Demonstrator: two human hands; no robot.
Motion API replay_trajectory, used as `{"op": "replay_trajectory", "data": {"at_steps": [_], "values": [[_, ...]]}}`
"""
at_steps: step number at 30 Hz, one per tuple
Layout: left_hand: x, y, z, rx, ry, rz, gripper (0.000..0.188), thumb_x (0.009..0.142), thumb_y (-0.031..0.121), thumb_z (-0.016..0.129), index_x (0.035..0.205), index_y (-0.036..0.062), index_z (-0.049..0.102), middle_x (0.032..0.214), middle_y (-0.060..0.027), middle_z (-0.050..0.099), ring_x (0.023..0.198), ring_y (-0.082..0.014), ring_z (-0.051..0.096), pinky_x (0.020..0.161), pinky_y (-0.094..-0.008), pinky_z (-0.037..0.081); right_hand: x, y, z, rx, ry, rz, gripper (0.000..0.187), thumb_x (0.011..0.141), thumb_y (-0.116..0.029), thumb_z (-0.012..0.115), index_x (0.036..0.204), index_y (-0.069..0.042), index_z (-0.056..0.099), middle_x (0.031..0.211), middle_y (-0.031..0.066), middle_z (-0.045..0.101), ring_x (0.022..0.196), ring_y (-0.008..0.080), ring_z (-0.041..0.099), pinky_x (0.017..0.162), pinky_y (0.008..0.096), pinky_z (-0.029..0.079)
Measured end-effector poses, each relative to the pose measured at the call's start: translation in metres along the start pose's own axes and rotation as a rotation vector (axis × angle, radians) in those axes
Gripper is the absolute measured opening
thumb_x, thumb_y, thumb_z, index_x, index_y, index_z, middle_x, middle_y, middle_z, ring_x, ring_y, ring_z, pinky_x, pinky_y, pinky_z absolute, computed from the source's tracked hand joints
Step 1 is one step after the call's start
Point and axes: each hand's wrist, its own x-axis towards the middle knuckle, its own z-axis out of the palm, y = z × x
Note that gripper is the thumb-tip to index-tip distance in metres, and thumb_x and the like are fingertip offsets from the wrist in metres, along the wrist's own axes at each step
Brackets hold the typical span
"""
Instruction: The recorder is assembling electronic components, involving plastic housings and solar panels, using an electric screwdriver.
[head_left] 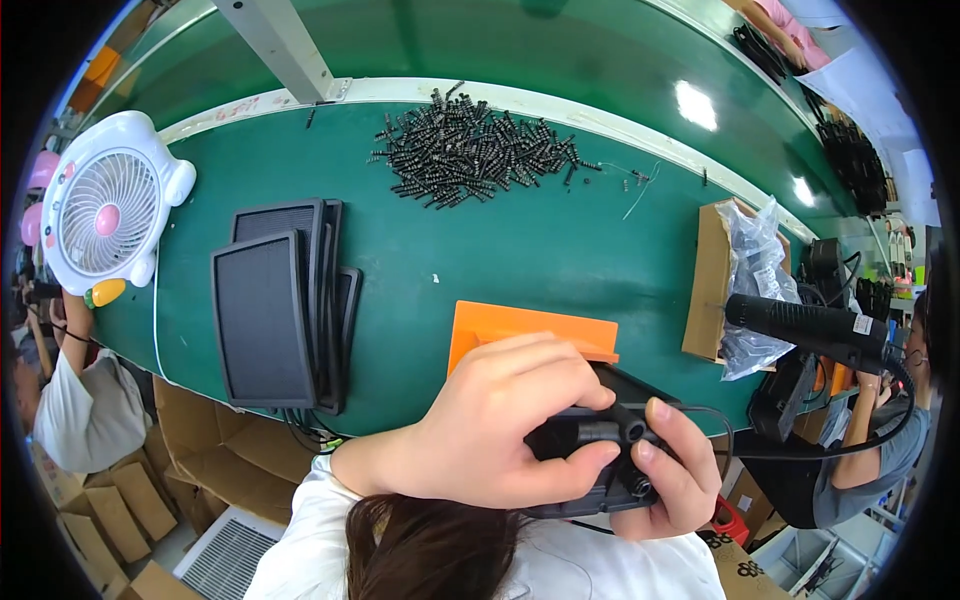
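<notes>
Near the table's front edge, my left hand (510, 420) is closed on a black cylindrical part (578, 430), thumb and fingertips pinching it. My right hand (678, 475) is closed around the other side, its fingertips against a round black piece with a hole (631, 431). These parts sit on a black device (590, 500), mostly hidden under my hands. A thin black cable (728, 425) loops out past my right fingers. Just beyond my left hand lies an orange angled piece (530, 325) on the green tabletop (400, 260).
Black framed panels (260, 320) are stacked at left, beside a white fan (107, 215). Small black ribbed sleeves (470, 150) lie heaped at the back. At right stand a cardboard box (706, 285) with clear plastic bags (757, 270) and a black hot-air gun (800, 328). People are nearby on both sides.
</notes>
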Motion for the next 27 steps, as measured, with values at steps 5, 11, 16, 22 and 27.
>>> {"op": "replay_trajectory", "data": {"at_steps": [5,11,16,22,27], "values": [[0.002,0.0,0.0,-0.01,0.003,-0.004,0.025,0.065,0.013,0.07,0.082,-0.002,0.059,0.076,-0.0114,0.062,0.066,-0.0242,0.059,0.06,-0.031,0.047,0.003,-0.001,-0.003,0.011,-0.037,0.021,0.035,0.054,0.001,0.063,0.089,0.0,0.067,0.098,0.0268,0.062,0.054,0.0218,0.058,0.045,0.0237,0.039],[0.004,-0.028,-0.014,-0.08,0.326,-0.191,0.015,0.086,0.012,0.053,0.089,-0.0011,0.059,0.082,-0.0117,0.06,0.074,-0.0192,0.058,0.067,-0.0285,0.046,-0.006,0.001,-0.008,0.074,-0.12,0.089,0.041,0.058,0.006,0.061,0.098,-0.002,0.064,0.114,0.0259,0.056,0.071,0.027,0.062,0.06,0.0281,0.047],[0.032,-0.108,-0.04,1.075,0.521,-0.106,0.009,0.074,0.002,0.058,0.082,0.004,0.061,0.086,-0.0096,0.058,0.082,-0.0279,0.055,0.071,-0.0362,0.047,-0.003,0.002,-0.002,0.075,-0.091,0.066,0.039,0.06,0.008,0.059,0.098,-0.001,0.063,0.114,0.0261,0.056,0.076,0.031,0.063,0.066,0.0295,0.048],[0.044,-0.136,-0.045,1.283,0.384,-0.283,0.006,0.072,0.001,0.058,0.077,0.0024,0.058,0.081,-0.0122,0.056,0.083,-0.0296,0.055,0.073,-0.0379,0.047,-0.006,0.003,0.0,0.101,-0.044,0.056,0.035,0.062,0.006,0.064,0.097,0.0,0.063,0.113,0.0251,0.057,0.074,0.0298,0.062,0.066,0.0301,0.049],[0.046,-0.139,-0.052,1.279,0.324,-0.331,0.006,0.072,-0.002,0.051,0.076,0.0001,0.055,0.081,-0.0164,0.058,0.081,-0.0321,0.057,0.073,-0.0392,0.049,-0.006,0.006,-0.003,0.096,-0.088,0.044,0.039,0.062,0.004,0.065,0.101,0.0,0.062,0.114,0.0246,0.056,0.079,0.0303,0.063,0.071,0.0306,0.05]]}}
